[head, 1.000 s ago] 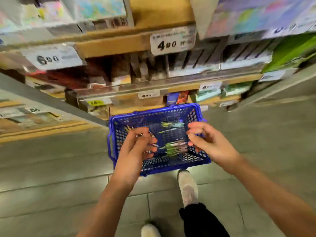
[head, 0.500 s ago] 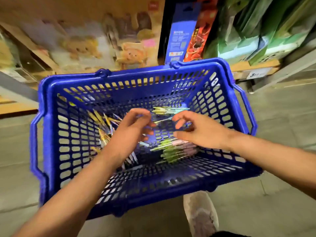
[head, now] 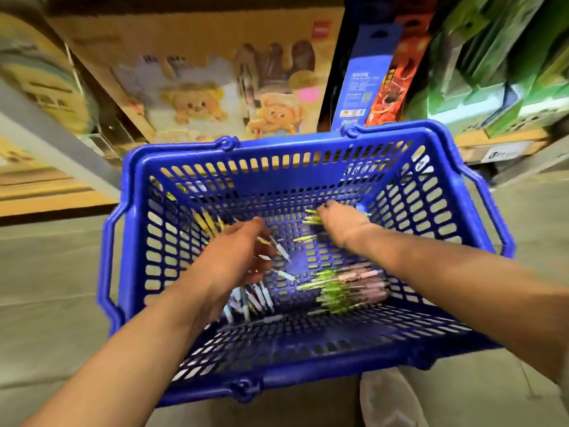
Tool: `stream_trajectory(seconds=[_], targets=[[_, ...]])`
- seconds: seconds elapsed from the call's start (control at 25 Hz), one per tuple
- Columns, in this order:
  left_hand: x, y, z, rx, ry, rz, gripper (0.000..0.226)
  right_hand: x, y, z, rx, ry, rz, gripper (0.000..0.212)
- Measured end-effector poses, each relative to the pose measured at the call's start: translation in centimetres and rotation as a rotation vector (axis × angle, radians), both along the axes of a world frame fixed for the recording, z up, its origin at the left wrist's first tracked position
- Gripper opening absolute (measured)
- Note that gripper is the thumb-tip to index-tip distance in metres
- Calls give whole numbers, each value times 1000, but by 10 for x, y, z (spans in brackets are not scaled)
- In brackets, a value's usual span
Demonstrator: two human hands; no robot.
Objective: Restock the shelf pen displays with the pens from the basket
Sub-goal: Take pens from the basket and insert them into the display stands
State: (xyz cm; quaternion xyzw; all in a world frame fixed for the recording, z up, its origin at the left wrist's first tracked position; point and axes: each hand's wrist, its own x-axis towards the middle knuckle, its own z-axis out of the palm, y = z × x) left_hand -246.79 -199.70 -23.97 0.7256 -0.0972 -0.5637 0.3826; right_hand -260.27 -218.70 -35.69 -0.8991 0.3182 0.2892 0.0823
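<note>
A shop aisle, seen from above. A grey tiled floor (head: 46, 288) runs up to a wooden bottom shelf (head: 498, 140). The shelf holds a cardboard box printed with cartoon bears (head: 215, 97) and a stack of green boxes (head: 492, 72). A blue perforated plastic basket (head: 292, 143) stands on the floor before the shelf, and the pens lie loose on its bottom.

The person's left hand (head: 237, 257) is low in the basket's left half, fingers curled round a few white-and-blue pens (head: 278, 249). The right hand (head: 341, 223) reaches to the far wall and rests on a bunch of yellow-green pens (head: 311, 218). Its fingers are hidden behind the hand, so their grip cannot be told. A bundle of green and pink pens (head: 348, 288) lies nearer, to the right.

Half a second earlier, the right hand was at the basket's middle, and it has since moved forward. The left hand has barely shifted.
</note>
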Motion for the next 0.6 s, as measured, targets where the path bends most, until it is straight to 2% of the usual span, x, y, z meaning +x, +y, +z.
stream_trajectory(seconds=[0.16,0.32,0.36,0.44,0.48,0.56,0.6], targets=[[2,11,-6,2,-11,78,28,-11,-13,-19,-88,-16,102,32],[8,-3,-25,-26,-22,84,26,-7,-20,-1,-35,-90,20,20],[7,-5,-31,-51,-27,103,22,-5,-15,6,29,-149,-23,15],[2,-8,-42,-72,-49,52,19,1,2,22,286,-301,-162,11],[-2,-9,-47,-76,-50,1,26,4,16,30,420,-383,-220,12],[-12,-15,-53,-91,-26,-56,42,11,45,36,568,-546,-301,12],[-17,-18,-55,-107,-11,-40,40,15,56,37,624,-611,-344,8]])
